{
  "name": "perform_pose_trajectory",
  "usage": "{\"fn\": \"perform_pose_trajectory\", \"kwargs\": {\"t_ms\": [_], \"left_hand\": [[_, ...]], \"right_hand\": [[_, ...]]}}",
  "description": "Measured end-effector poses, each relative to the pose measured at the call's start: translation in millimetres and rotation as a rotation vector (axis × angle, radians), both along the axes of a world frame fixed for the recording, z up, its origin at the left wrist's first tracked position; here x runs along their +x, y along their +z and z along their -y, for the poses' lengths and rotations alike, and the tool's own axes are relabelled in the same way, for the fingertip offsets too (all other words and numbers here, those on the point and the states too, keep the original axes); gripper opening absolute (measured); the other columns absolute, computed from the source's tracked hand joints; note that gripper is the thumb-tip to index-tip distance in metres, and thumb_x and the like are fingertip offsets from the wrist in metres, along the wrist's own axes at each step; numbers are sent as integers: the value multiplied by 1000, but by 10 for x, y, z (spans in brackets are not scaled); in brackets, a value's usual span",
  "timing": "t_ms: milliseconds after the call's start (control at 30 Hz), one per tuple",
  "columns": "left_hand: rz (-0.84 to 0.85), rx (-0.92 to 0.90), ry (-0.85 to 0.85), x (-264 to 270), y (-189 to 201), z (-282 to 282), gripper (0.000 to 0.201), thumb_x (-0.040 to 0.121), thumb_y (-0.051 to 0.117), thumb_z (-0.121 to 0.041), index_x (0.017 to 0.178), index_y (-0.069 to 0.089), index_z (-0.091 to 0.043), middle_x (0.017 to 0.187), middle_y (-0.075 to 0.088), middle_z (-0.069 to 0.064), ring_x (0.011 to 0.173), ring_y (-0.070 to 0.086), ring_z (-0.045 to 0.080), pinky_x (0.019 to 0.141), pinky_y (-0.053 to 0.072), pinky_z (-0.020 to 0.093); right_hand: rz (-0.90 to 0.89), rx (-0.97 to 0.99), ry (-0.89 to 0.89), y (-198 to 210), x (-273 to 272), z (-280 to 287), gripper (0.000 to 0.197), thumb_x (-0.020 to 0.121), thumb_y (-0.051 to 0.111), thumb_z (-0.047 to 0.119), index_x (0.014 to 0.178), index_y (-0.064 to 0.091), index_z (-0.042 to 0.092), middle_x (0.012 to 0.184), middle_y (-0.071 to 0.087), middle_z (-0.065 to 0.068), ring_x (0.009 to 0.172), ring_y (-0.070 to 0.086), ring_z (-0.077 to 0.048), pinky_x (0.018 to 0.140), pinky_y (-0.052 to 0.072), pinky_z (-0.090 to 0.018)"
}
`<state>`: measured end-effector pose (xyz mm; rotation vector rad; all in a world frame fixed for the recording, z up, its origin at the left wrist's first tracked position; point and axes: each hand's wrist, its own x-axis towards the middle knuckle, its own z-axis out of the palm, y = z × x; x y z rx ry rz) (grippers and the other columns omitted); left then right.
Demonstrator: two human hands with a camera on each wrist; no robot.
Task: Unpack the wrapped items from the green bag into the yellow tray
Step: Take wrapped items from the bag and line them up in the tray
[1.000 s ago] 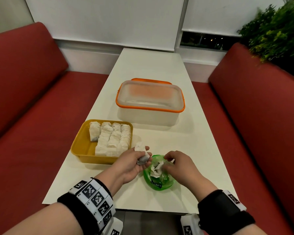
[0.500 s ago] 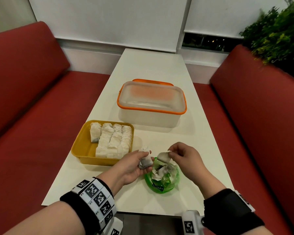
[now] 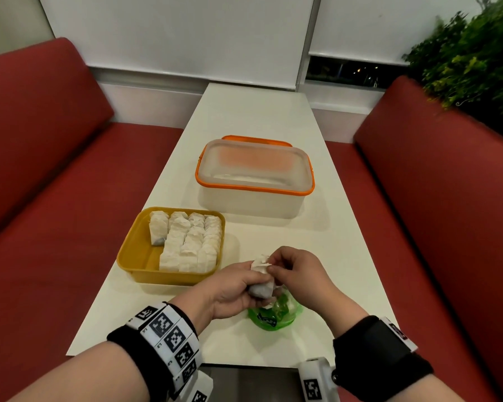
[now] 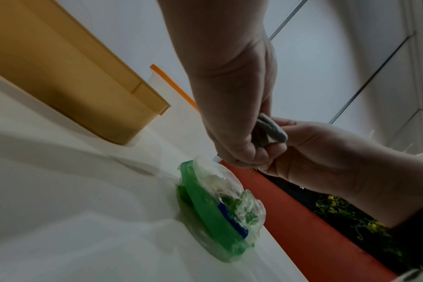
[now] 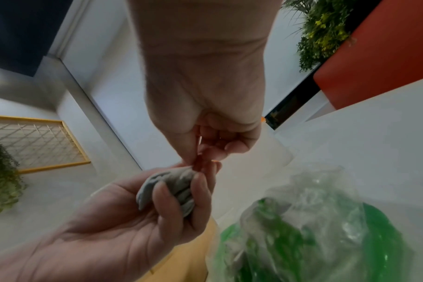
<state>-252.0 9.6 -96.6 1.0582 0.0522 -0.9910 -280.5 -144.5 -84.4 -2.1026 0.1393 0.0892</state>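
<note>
My left hand point(image 3: 246, 285) grips small white-grey wrapped items point(image 3: 260, 289) just above the green bag point(image 3: 273, 317), which lies crumpled on the table's near edge. My right hand point(image 3: 275, 269) pinches the paper top of a wrapped item point(image 3: 259, 264) against that bundle. The right wrist view shows the left hand's fingers point(image 5: 162, 192) curled round the wrapped items point(image 5: 174, 183) and the green bag point(image 5: 326, 229) below. To the left stands the yellow tray point(image 3: 132, 253), holding rows of wrapped items point(image 3: 192, 242). More white wrapping shows inside the green bag point(image 4: 213, 206).
A clear box with an orange rim point(image 3: 254, 177) stands behind the tray, mid-table. Red bench seats point(image 3: 55, 198) flank the white table point(image 3: 259, 111) on both sides. A green plant point(image 3: 476, 59) is at the back right.
My right hand lifted a wrapped item out of the green bag and carried it left to the bundle in my left hand. Both hands now meet above the bag.
</note>
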Motion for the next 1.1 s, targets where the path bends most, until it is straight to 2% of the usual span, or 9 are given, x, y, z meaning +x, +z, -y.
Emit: {"fn": "perform_pose_trajectory", "kwargs": {"t_ms": [167, 267, 400, 467, 633, 767, 833, 1000, 1100], "left_hand": [[7, 48, -10, -47, 6, -25, 16, 93, 49, 1, 103, 57, -8, 77, 68, 8, 76, 64, 20, 58, 54, 25], [-62, 84, 114, -26, -8, -35, 17, 94, 46, 2, 108, 55, -3, 85, 65, 15, 72, 62, 23, 53, 55, 27], [-135, 127, 217, 8, -35, -93, 16, 97, 46, -7, 109, 55, -4, 87, 66, 17, 70, 61, 22, 47, 53, 24], [-132, 147, 226, -2, -40, -99, 18, 94, 54, -10, 111, 55, -4, 85, 67, 16, 68, 62, 21, 48, 54, 25], [-108, 139, 201, -27, -31, -84, 17, 89, 55, 4, 104, 55, -4, 89, 64, 18, 65, 61, 18, 54, 56, 25], [-108, 158, 223, 0, -26, -107, 26, 88, 52, 9, 111, 52, -3, 93, 63, 21, 73, 59, 22, 53, 56, 25], [-114, 179, 223, 2, -26, -109, 29, 89, 51, 8, 116, 50, -1, 94, 64, 21, 75, 60, 24, 51, 56, 26], [-98, 210, 215, 0, 1, -86, 18, 92, 51, 2, 108, 54, -5, 86, 60, 15, 70, 56, 21, 48, 52, 23], [-94, 220, 230, 10, 2, -78, 18, 94, 52, -4, 112, 53, -5, 86, 61, 15, 71, 58, 22, 47, 52, 23]], "right_hand": [[37, -32, -2, -49, 11, -68, 19, 82, 63, 9, 72, 61, 25, 70, 62, 2, 62, 57, -13, 62, 48, -26], [66, -221, -13, -87, 19, -2, 10, 82, 63, 13, 83, 63, 23, 79, 62, 5, 64, 51, -6, 62, 43, -19], [-141, -640, 173, -202, -2, 116, 25, 84, 55, 21, 106, 65, 27, 107, 60, 4, 101, 54, -18, 84, 45, -31], [-176, -692, 199, -247, -21, 96, 26, 87, 52, 26, 109, 65, 29, 110, 58, 3, 106, 52, -21, 85, 44, -32], [-163, -597, 164, -262, -36, 52, 14, 84, 56, 21, 93, 67, 23, 99, 58, 2, 96, 55, -19, 81, 46, -31], [-112, -375, 65, -206, -43, 106, 15, 82, 61, 15, 72, 59, 26, 76, 59, 8, 72, 53, -9, 61, 39, -18], [-95, -288, 26, -176, -48, 125, 16, 83, 60, 12, 71, 58, 23, 69, 59, 8, 66, 52, -7, 56, 37, -15], [-63, -143, -43, -151, -76, 145, 11, 84, 61, 11, 75, 61, 16, 68, 60, 4, 62, 50, -9, 57, 38, -19], [-50, -23, -141, -140, -83, 192, 9, 84, 62, 11, 76, 63, 13, 68, 60, 0, 63, 50, -13, 60, 39, -24]]}}
